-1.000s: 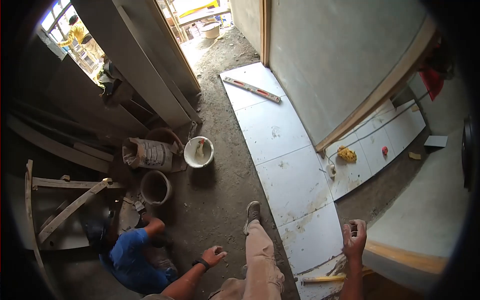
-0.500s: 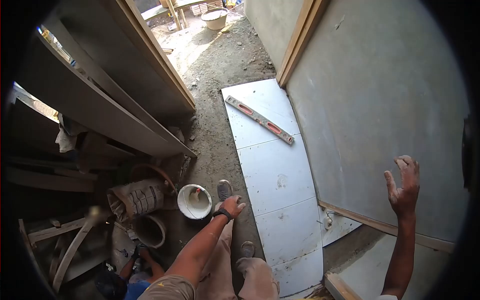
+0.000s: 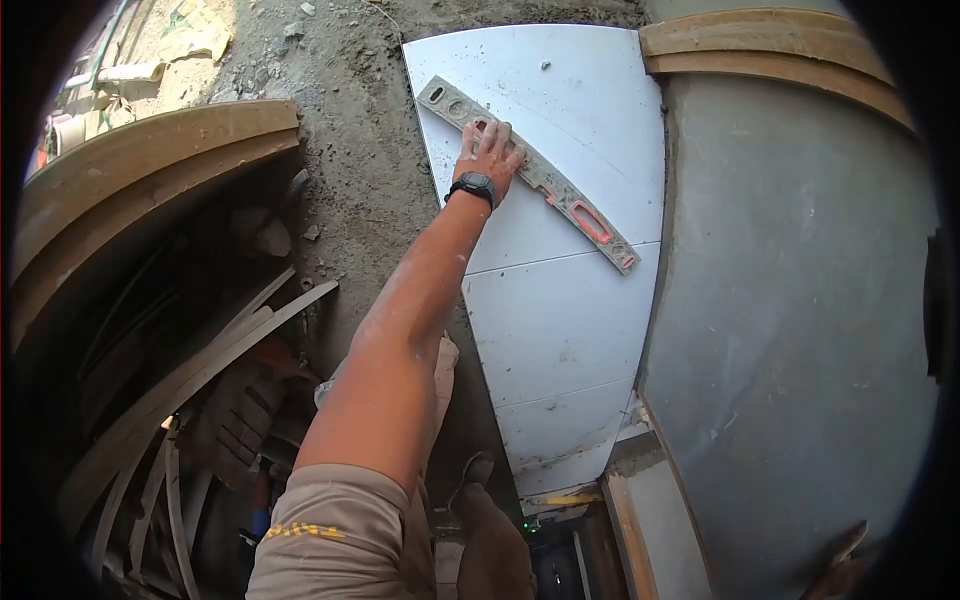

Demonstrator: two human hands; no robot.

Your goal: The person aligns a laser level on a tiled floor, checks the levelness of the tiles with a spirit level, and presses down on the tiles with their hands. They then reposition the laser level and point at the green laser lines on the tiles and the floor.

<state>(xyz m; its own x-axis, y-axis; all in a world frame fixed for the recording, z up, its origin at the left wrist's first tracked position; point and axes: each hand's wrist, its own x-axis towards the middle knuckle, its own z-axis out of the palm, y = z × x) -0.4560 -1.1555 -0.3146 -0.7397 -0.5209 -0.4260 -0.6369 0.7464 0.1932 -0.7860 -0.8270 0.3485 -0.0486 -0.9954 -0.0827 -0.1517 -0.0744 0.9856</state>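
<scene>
My left hand (image 3: 487,163), with a dark watch on its wrist, reaches forward over the spirit level (image 3: 552,190). Its fingers curl across the level's upper half, at one of the red-edged openings; the fingertips are partly hard to make out. The grey, dirt-spattered level lies slantwise on the white tiles (image 3: 560,310), its lower end just past a joint. At the lower right edge of the view, my right hand (image 3: 840,568) shows only in part, near the grey wall, one digit stretched out and nothing visible in it.
A smooth grey wall (image 3: 790,290) with a wooden door frame (image 3: 770,45) borders the tiles on the right. Rough soil (image 3: 350,170) lies to the left. Wooden boards (image 3: 190,385) lean at lower left, and another frame post (image 3: 160,165) stands above them.
My left hand has gone from beside the bucket forward onto the spirit level. My right hand has dropped to the lower right edge. The view has tilted and come closer to the tiles.
</scene>
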